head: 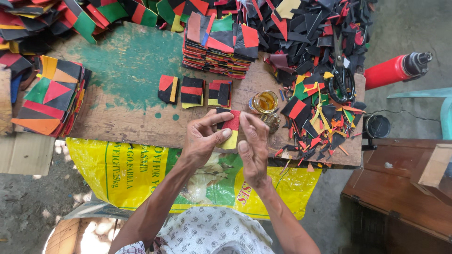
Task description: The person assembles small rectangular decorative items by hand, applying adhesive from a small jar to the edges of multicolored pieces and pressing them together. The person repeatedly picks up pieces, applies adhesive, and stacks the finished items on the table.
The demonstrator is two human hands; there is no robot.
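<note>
Two hands meet over the wooden table (122,122) edge, a patchwork piece (230,129) pinched between them. Left hand (203,139) grips its lower edge with thumb and curled fingers; right hand (253,148) presses its right side. Black, red and yellow patches make up the piece.

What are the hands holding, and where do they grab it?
Both hands hold one small patchwork piece of red, black and yellow. The left hand pinches its left edge with thumb and fingers; the right hand presses along its right edge.
</note>
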